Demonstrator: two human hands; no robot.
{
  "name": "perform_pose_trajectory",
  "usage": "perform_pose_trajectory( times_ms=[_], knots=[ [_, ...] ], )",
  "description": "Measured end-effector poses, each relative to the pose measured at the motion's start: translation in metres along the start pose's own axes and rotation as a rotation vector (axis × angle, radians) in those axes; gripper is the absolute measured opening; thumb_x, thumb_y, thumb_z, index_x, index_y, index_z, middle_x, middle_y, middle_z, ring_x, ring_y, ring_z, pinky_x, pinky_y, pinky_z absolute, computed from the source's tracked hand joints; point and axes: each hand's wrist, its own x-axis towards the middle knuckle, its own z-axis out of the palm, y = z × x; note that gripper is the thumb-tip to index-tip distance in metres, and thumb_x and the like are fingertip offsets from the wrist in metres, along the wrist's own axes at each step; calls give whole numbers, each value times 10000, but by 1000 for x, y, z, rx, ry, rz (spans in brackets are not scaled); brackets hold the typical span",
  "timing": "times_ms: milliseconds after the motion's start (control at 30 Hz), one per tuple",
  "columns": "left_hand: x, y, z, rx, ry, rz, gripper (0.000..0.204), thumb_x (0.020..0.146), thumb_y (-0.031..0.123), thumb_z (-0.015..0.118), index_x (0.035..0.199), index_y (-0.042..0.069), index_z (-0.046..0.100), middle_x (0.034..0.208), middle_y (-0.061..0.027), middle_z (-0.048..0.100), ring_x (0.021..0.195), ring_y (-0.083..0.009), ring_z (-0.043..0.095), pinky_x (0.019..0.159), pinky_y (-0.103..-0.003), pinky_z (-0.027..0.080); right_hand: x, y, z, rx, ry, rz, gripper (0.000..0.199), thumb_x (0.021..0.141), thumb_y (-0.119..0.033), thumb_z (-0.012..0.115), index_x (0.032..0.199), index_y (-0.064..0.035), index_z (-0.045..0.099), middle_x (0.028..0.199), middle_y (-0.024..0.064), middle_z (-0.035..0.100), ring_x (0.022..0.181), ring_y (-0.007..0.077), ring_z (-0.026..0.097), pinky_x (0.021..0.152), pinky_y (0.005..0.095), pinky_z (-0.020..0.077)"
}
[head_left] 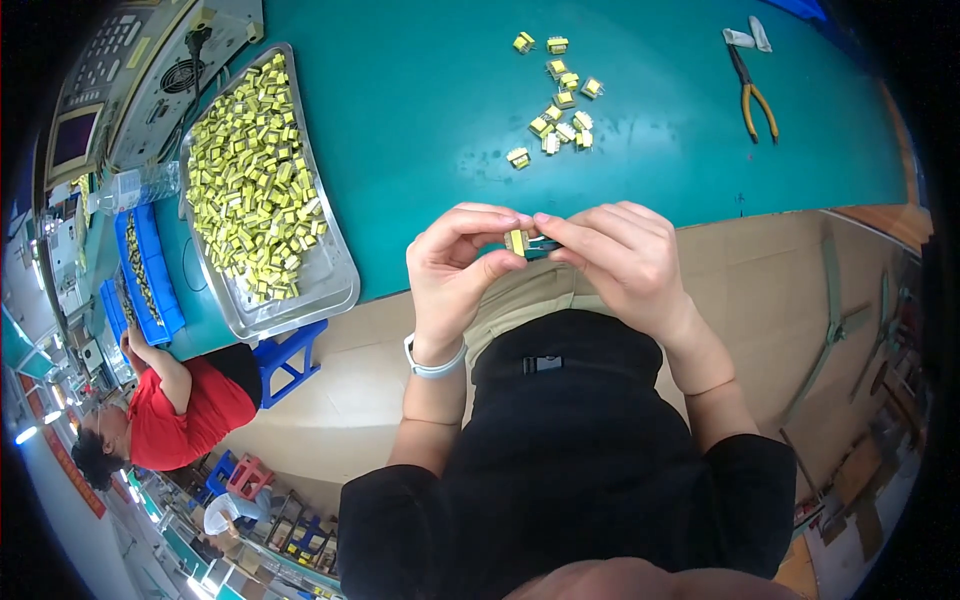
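Note:
Just off the near edge of the green table, my left hand pinches a small yellow-wrapped transformer between thumb and fingertips. Its thin metal pins point toward my right hand, whose fingers are closed right beside them. Something slim and dark shows below the right fingertips, mostly hidden, so I cannot make out its kind. Farther back on the table, several similar loose transformers lie in a scattered group.
A metal tray heaped with yellow transformers stands at left. Yellow-handled pliers and two white finger covers lie at far right. Beyond the tray are blue bins, a plastic bottle, an instrument and a person in red.

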Motion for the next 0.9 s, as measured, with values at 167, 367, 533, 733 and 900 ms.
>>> perform_pose_trajectory(
  times_ms=[167, 367, 533, 733, 900],
  knots=[
    [0, 2, 2, 65, -4, -25, 339, 761, -57, 779, 1063, -44, 625, 1069, -172, 666, 1012, -268, 669, 901, -364, 557, 0, 5, 4, -6, 65, -42, 302, 761, -109, 743, 1060, -80, 718, 719, 22, 619, 622, 176, 609, 536, 310, 422],
    [1, 1, 4, 71, 9, -33, 329, 760, -28, 789, 1053, -30, 640, 1083, -173, 658, 1007, -254, 664, 888, -348, 553, 0, 5, 3, -9, 65, -41, 283, 758, -105, 745, 1039, -85, 724, 704, 19, 610, 616, 176, 604, 538, 314, 423],
    [2, -2, 3, 69, -10, 5, 274, 780, -50, 765, 1041, -39, 684, 1119, -150, 611, 1036, -224, 639, 858, -317, 580, 0, 5, 1, -26, 70, -28, 302, 747, -111, 759, 1047, -90, 728, 684, 18, 593, 607, 178, 596, 537, 319, 421],
    [1, -3, 4, 78, -8, -9, 266, 795, -30, 760, 1052, -35, 692, 1111, -133, 601, 1000, -206, 631, 845, -312, 568, 0, 5, 4, -33, 63, -26, 310, 749, -125, 762, 1055, -90, 726, 684, 18, 591, 610, 175, 594, 539, 318, 417],
    [2, -6, 8, 53, 29, -57, 370, 989, 303, 589, 1109, -36, 679, 1010, -102, 613, 873, -162, 607, 756, -280, 508, 0, 5, 4, -18, 40, -17, 304, 769, -131, 750, 1069, -91, 720, 698, 26, 595, 616, 184, 597, 542, 324, 420]
  ],
)
